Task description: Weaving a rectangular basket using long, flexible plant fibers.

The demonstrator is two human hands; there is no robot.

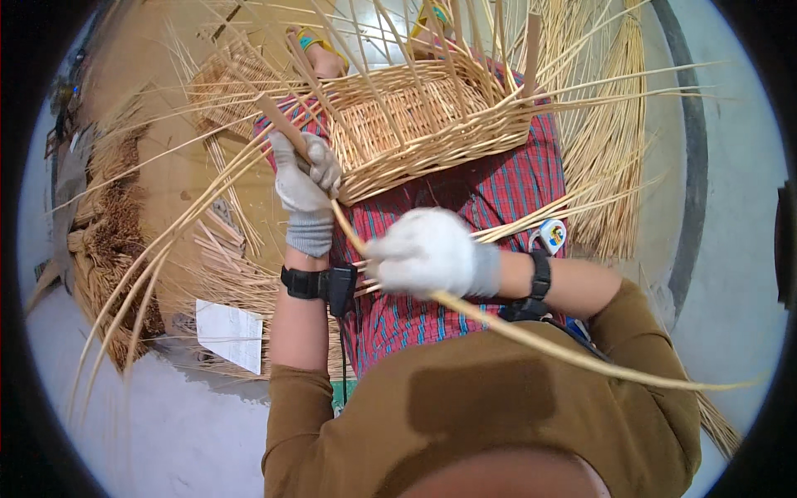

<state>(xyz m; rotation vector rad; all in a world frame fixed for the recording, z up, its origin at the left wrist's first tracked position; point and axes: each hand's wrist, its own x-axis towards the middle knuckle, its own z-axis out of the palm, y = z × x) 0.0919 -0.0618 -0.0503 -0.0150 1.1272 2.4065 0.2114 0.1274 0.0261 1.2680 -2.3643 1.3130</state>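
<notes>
A rectangular wicker basket (419,155) with upright stakes rests on my lap, on red plaid cloth (498,183). My left hand (307,170), in a white knit glove, is closed at the basket's near left corner, where a thick wooden stake (278,116) rises and long pale rods fan out. My right hand (423,249), also gloved and blurred by motion, is closed on a long rod (548,340) that runs from that corner out to the lower right. More rods lie beneath it across my lap. A tape measure (548,236) sits beside my right wrist.
Bundles of pale rods (610,174) lie at the right and brown bundles (116,241) at the left. Another woven piece (224,95) sits at the upper left. Loose sticks and a white sheet (228,332) lie left of me. My sandaled feet (324,54) show beyond the basket.
</notes>
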